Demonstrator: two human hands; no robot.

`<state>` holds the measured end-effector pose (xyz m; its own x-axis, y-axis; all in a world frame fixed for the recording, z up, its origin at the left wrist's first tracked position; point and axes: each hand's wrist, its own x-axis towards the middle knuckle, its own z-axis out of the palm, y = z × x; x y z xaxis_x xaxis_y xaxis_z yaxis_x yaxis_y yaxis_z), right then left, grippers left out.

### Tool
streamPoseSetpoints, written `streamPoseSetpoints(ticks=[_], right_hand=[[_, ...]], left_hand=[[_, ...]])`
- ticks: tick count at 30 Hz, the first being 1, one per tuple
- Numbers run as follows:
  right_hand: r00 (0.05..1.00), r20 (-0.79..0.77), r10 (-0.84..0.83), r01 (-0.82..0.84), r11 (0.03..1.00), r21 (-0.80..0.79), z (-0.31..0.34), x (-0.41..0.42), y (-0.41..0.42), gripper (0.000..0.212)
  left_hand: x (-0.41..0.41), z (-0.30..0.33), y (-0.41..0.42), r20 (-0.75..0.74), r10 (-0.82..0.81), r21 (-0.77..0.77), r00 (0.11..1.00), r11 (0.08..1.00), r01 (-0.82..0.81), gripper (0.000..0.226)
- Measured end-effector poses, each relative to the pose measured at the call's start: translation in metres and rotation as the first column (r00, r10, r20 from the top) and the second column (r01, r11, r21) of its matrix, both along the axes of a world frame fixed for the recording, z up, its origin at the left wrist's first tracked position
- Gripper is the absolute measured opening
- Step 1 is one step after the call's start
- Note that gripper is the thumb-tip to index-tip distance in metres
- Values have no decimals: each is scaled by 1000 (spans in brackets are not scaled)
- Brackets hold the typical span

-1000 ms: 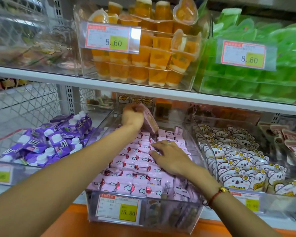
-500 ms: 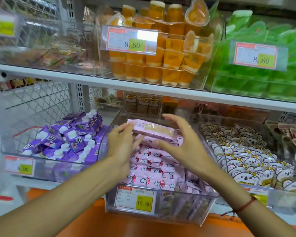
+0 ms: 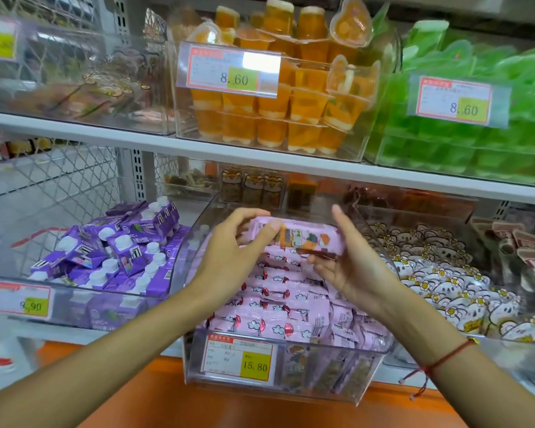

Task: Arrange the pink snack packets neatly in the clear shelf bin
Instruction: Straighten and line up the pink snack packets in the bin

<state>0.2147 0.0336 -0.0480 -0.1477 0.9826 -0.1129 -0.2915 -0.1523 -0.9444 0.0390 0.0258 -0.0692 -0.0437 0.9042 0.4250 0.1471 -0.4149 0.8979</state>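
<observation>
A clear shelf bin [image 3: 291, 381] stands on the lower shelf, filled with several pink snack packets [image 3: 278, 304] lying in rows. Both my hands hold one pink packet [image 3: 303, 239] up above the bin, its printed back facing me. My left hand [image 3: 232, 254] pinches the packet's left end with thumb and fingers. My right hand [image 3: 349, 261] cups its right end, thumb up and fingers curled beneath. A red string bracelet sits on my right wrist.
Purple drink cartons [image 3: 115, 248] fill the bin on the left; white bear-print packets [image 3: 445, 273] fill the bin on the right. Orange jelly cups [image 3: 278, 97] and green jellies [image 3: 476, 118] sit on the shelf above. A 15.80 price tag [image 3: 238, 356] fronts the pink bin.
My left hand lifted a packet from the back of the bin; my right hand left the packet rows and joined it. The packet has turned, showing its printed side.
</observation>
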Motion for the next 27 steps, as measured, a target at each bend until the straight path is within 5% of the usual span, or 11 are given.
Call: streamPoseSetpoints(ticks=[4, 7, 10, 13, 17, 20, 23, 27], right_hand=[[995, -57, 76, -75, 997, 32, 1, 2, 0, 72], [996, 83, 36, -51, 981, 189, -2, -3, 0, 52], [986, 157, -64, 14, 954, 299, -7, -5, 2, 23], [935, 208, -287, 201, 912, 358, -8, 2, 9, 30], [800, 361, -480, 354, 862, 362, -9, 17, 34, 47], [588, 582, -562, 288, 817, 499, -6, 11, 54, 39], [455, 691, -561, 162, 816, 555, -2, 0, 71, 27], [364, 823, -437, -108, 857, 503, 4, -1, 89, 38]], left_hand=[[6, -3, 2, 267, -1, -169, 964, 985, 47, 21], [7, -10, 4, 248, 7, -215, 969, 975, 48, 32], [7, -14, 8, 71, 5, -186, 997, 983, 8, 30], [-4, -16, 9, -263, 0, -38, 965, 999, -10, 31], [-15, -28, 8, -747, 83, 59, 660, 997, -59, 53], [-14, -31, 8, -839, 75, 62, 540, 997, -42, 50], [-14, -29, 9, -858, 53, 41, 510, 999, -35, 48], [-15, -30, 9, -861, 45, 33, 506, 999, -33, 46]])
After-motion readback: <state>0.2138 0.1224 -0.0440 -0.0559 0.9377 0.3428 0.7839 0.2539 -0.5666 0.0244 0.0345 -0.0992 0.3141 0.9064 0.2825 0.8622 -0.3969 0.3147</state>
